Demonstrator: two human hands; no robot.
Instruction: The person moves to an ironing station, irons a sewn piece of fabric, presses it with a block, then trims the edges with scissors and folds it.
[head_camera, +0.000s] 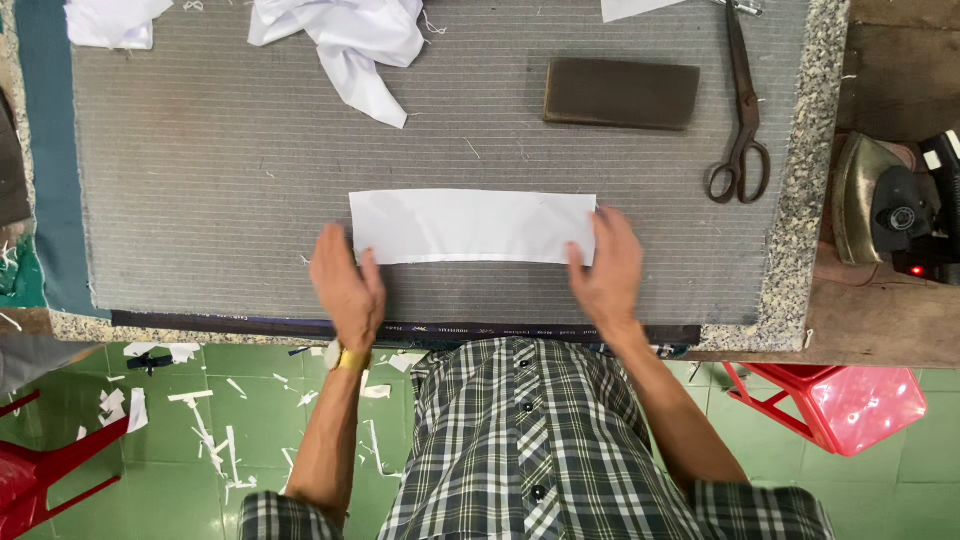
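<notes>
From the head camera, a white rectangular fabric strip (472, 226) lies flat on the grey-covered tabletop (220, 170), its long edges running parallel to the near edge of the tabletop. The left hand (346, 288) rests palm down at the strip's near left corner, fingers (330, 250) held together and pointing away from the body, just touching that corner. The right hand (606, 268) lies flat at the right short edge, fingers (612, 228) close together and overlapping that end of the strip; neither hand pinches anything.

Bare grey cover lies open all around the strip, widest to the left and behind it. Well beyond, a dark rectangular block (621, 93) lies near the far edge, with scissors (741, 110) to its right and crumpled white cloth (350, 45) to its left. An iron (885, 200) sits off the right edge, past the speckled border.
</notes>
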